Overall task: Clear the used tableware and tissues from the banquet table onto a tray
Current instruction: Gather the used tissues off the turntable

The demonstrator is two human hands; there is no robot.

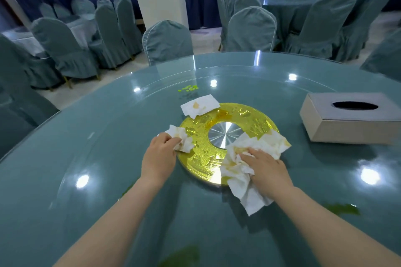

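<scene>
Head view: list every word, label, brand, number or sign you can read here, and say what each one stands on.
No readable text anywhere in this view.
tissue box: plain, no label or brand showing.
gold disc: embossed pattern, too blurred to tell whether any of it is writing.
stained tissues: stains only, no print.
</scene>
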